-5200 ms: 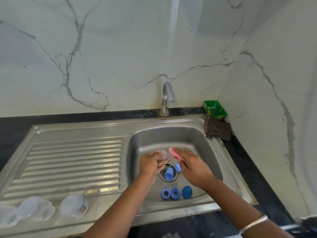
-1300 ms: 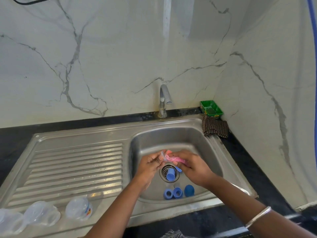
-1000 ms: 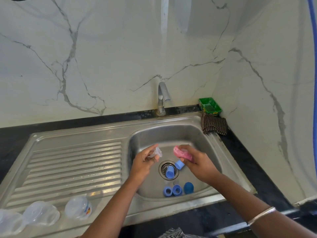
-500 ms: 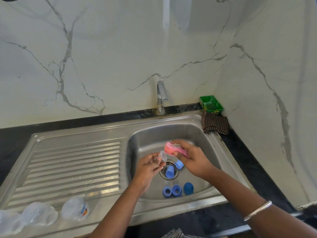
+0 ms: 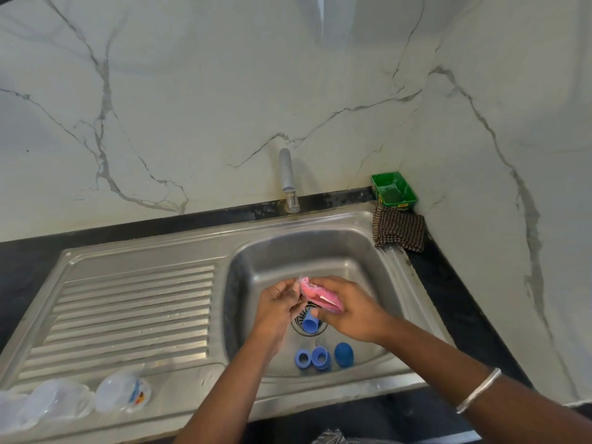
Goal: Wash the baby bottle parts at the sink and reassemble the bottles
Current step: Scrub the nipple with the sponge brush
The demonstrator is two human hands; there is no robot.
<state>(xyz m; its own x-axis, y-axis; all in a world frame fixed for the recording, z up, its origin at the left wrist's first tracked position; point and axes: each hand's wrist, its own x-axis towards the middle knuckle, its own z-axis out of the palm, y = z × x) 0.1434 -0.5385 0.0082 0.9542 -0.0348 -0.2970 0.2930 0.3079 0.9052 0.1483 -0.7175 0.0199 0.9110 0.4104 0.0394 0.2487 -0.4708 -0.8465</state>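
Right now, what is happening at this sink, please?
A person is washing baby bottle parts over the sink basin. The right hand holds a pink sponge against something small that the left hand grips; that piece is mostly hidden. One blue part lies on the drain, and three more blue parts sit at the basin's near side. Clear bottles lie on the drainboard, not yet reassembled. No water can be seen at the tap.

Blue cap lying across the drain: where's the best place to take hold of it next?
Probably pinch the blue cap across its lower closed end, coming from the near side. It lies tilted on the drain strainer, and the right hand overhangs its upper, open end.
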